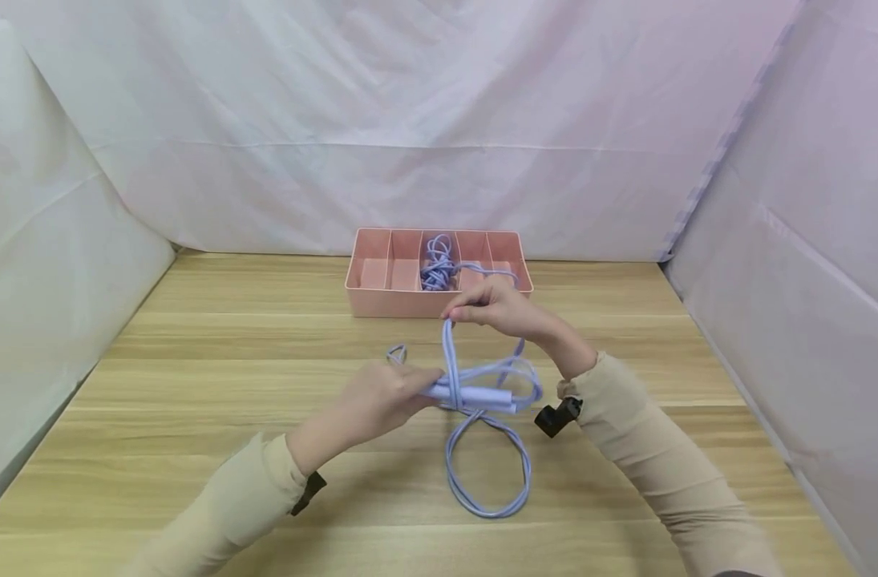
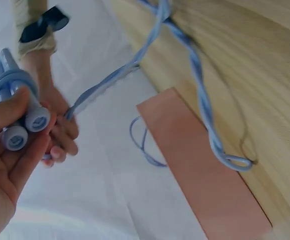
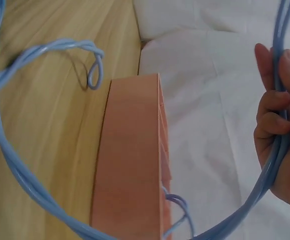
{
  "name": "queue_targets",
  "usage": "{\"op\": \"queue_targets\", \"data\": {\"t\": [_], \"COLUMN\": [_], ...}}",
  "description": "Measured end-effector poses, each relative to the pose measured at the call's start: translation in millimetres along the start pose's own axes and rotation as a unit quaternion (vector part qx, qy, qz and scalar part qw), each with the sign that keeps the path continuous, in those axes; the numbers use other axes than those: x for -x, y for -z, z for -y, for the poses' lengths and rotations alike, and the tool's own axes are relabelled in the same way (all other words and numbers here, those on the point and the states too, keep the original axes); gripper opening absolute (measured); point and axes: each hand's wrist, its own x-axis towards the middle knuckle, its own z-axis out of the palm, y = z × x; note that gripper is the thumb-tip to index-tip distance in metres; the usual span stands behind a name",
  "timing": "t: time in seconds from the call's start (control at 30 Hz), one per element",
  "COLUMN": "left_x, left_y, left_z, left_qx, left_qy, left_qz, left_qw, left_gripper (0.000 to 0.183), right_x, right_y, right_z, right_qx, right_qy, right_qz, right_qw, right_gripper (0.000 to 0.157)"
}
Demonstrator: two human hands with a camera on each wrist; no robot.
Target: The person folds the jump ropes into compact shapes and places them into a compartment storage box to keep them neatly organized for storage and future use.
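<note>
A light blue jump rope (image 1: 487, 506) is partly wound round its own two handles (image 1: 485, 398). My left hand (image 1: 381, 401) grips these handles side by side, and the left wrist view shows their round ends (image 2: 37, 119) between thumb and fingers. Above and to the right, my right hand (image 1: 499, 308) pinches a doubled strand that runs down across the handles. In the right wrist view, the right hand's fingers (image 3: 277, 112) curl round two strands. Below the hands, a loop of rope lies on the table, and a small looped end (image 1: 397, 353) shows beyond the left hand.
A pink divided box (image 1: 384, 303) stands at the back of the wooden table (image 1: 215, 385). Its middle compartment holds a tangled blue cord (image 1: 437, 268), with a strand trailing over the compartments to the right. White cloth (image 1: 439, 184) hangs behind and at both sides.
</note>
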Motion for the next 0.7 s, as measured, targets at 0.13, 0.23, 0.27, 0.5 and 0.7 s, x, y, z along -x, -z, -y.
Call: {"op": "queue_targets", "data": {"t": [0.13,0.23,0.27,0.5,0.7], "left_x": [-2.4,-3.5,-3.6,-3.5,-3.2], "left_y": [-0.7,-6.6,-9.3,-28.6,-37.2], "left_z": [4.7,8.8,10.3,21.5,32.8], "left_qx": [0.061,0.104,0.113,0.159,0.167], "left_qy": [0.030,0.068,0.082,0.207,0.343], "left_qz": [-0.094,-0.143,-0.159,-0.235,-0.257], "left_qw": [0.9933,0.9820,0.9773,0.9364,0.8880], "left_gripper": [0.032,0.031,0.030,0.026,0.022], "right_x": [5.2,10.1,12.1,15.6,10.2], "right_y": [-4.1,-11.1,-14.2,-37.5,-49.0], "right_z": [-15.7,-36.6,-40.3,-47.4,-45.9], "right_qx": [-0.071,-0.127,-0.125,-0.120,-0.050], "right_qy": [-0.008,0.008,0.007,-0.060,-0.060], "right_qz": [-0.035,-0.059,-0.073,-0.098,-0.121], "right_qw": [0.997,0.990,0.990,0.986,0.990], "right_gripper": [0.027,0.025,0.022,0.018,0.021]}}
